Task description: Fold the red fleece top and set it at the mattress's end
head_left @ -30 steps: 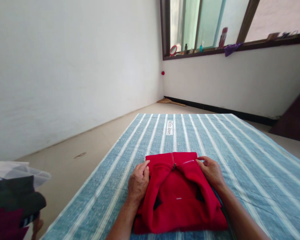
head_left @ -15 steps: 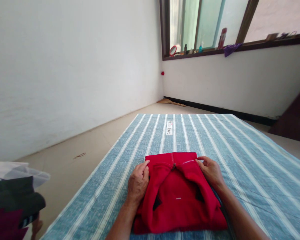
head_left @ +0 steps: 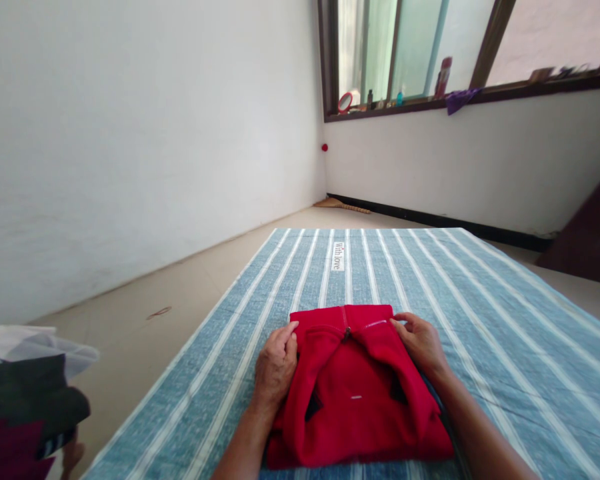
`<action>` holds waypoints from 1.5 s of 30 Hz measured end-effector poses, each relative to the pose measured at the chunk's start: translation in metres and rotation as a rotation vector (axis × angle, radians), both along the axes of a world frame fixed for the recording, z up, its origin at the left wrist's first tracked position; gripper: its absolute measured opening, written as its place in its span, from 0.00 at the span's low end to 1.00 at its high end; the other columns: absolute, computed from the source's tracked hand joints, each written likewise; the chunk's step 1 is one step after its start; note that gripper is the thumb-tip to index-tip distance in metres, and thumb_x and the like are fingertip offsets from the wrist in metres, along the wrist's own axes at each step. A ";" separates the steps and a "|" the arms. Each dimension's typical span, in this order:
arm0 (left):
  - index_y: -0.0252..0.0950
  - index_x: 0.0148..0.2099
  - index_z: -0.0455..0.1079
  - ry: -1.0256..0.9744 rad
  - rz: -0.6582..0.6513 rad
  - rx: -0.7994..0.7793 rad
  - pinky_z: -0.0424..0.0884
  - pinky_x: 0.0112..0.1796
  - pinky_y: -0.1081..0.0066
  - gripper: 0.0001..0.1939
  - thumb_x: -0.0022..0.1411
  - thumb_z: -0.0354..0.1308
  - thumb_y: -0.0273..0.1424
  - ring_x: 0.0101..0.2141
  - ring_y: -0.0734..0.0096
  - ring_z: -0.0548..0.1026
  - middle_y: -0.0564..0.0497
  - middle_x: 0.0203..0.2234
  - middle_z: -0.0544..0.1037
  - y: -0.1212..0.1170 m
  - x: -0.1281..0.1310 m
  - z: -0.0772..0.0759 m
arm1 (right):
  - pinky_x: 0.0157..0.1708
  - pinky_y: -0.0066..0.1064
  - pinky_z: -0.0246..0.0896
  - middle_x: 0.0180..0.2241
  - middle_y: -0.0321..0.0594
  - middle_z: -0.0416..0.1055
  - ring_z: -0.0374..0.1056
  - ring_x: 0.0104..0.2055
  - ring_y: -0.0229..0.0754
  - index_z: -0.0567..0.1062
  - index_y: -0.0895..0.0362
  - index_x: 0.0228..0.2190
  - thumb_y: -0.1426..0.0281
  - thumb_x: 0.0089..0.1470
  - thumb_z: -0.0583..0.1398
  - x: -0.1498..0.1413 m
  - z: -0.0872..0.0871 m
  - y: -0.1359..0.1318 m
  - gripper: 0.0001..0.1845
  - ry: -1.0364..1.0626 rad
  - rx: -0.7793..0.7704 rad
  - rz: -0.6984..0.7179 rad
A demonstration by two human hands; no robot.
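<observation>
I see my left hand [head_left: 275, 369] and right hand [head_left: 421, 344] pressed against either side of a folded red garment [head_left: 357, 387], fingers curled at its far corners, seemingly pinching the cloth. It lies between them on a blue striped sheet [head_left: 485, 320]. Far to the left hand's side sits a dark pile of clothes [head_left: 25, 400]; nothing blocks either hand.

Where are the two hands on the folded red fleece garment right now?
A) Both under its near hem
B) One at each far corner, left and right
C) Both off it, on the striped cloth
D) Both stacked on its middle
B: the left hand sits at the far left corner and the right hand at the far right corner of the folded red fleece garment, which lies on the blue-and-white striped cloth.
</observation>
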State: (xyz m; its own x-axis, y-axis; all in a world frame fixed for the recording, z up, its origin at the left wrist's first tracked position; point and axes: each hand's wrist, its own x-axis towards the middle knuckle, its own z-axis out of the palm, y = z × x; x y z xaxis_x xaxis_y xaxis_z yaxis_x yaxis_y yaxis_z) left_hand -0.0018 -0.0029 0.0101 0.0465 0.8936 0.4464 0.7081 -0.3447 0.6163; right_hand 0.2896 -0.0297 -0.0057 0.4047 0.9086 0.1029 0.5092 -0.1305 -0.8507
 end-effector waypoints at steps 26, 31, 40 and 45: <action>0.36 0.45 0.74 0.020 -0.016 -0.008 0.72 0.46 0.66 0.17 0.61 0.46 0.30 0.41 0.67 0.77 0.45 0.40 0.79 -0.001 0.000 0.003 | 0.29 0.32 0.54 0.21 0.39 0.71 0.67 0.26 0.44 0.77 0.58 0.33 0.52 0.47 0.53 0.000 0.003 -0.001 0.24 -0.013 -0.026 0.009; 0.35 0.45 0.74 0.026 -0.020 -0.005 0.72 0.46 0.66 0.17 0.61 0.46 0.30 0.41 0.66 0.77 0.44 0.40 0.79 0.000 -0.001 0.001 | 0.28 0.32 0.53 0.21 0.39 0.71 0.67 0.26 0.44 0.76 0.58 0.33 0.52 0.47 0.53 0.000 0.003 0.000 0.24 -0.017 -0.023 0.012; 0.36 0.45 0.74 0.014 -0.018 0.015 0.73 0.45 0.66 0.16 0.60 0.47 0.29 0.41 0.67 0.77 0.46 0.39 0.79 0.000 -0.001 0.000 | 0.29 0.32 0.54 0.20 0.39 0.71 0.67 0.26 0.44 0.76 0.58 0.33 0.52 0.47 0.53 0.000 0.004 0.000 0.24 -0.014 -0.026 0.013; 0.36 0.45 0.74 0.020 -0.016 0.013 0.73 0.45 0.66 0.17 0.60 0.47 0.29 0.40 0.66 0.77 0.45 0.39 0.79 0.000 -0.001 0.001 | 0.29 0.32 0.54 0.20 0.39 0.71 0.67 0.26 0.44 0.76 0.58 0.33 0.52 0.47 0.53 0.000 0.002 0.000 0.24 -0.014 -0.032 0.014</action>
State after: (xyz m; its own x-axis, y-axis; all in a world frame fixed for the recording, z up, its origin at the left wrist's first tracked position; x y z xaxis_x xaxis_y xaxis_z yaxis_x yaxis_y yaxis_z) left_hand -0.0026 -0.0025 0.0106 0.0699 0.8868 0.4568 0.7141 -0.3642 0.5978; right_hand 0.2898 -0.0296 -0.0033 0.3903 0.9173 0.0787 0.5229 -0.1505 -0.8390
